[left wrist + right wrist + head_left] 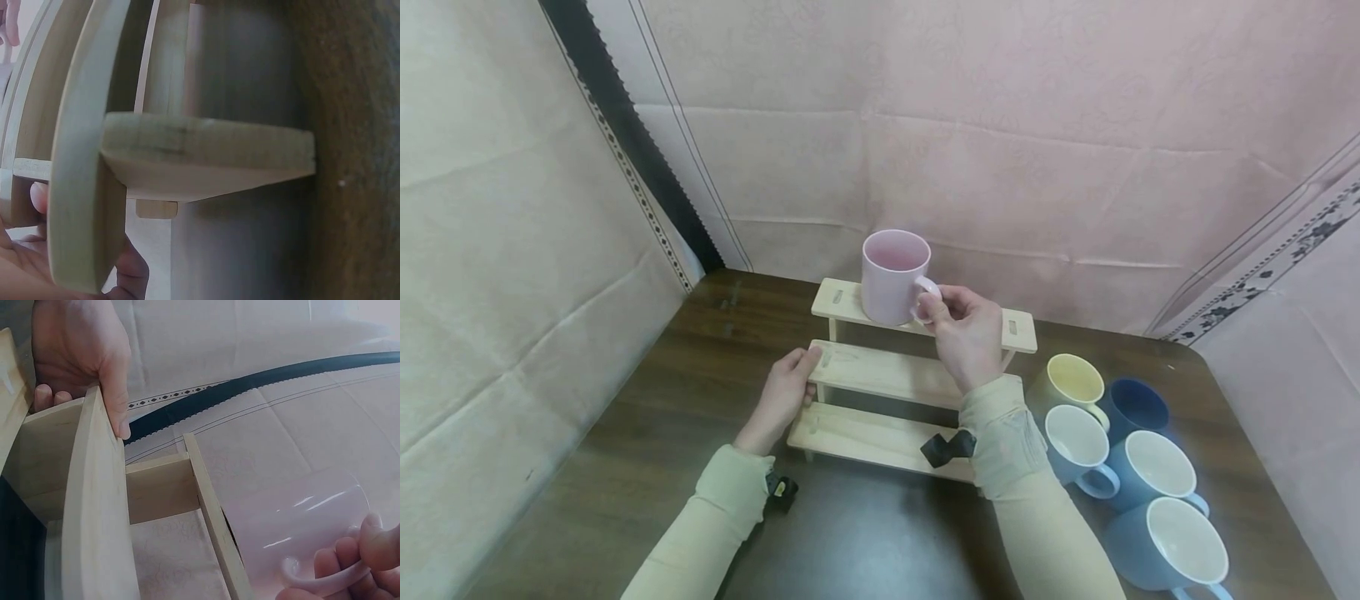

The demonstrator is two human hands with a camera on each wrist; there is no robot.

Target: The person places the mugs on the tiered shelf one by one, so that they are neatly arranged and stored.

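A pink mug stands upright over the top step of a three-tier wooden rack, left of that step's middle. My right hand grips the mug's handle, thumb and fingers pinched round it in the right wrist view, where the pink mug has its base right at the top board. At the rack's left end my left hand holds the middle step, thumb on top and fingers curled beneath. The left wrist view shows those fingers behind the board's end.
To the right of the rack several mugs are grouped on the dark wooden table: a yellow mug, a dark blue mug and light blue ones with white insides. Pale cloth walls rise behind and at both sides.
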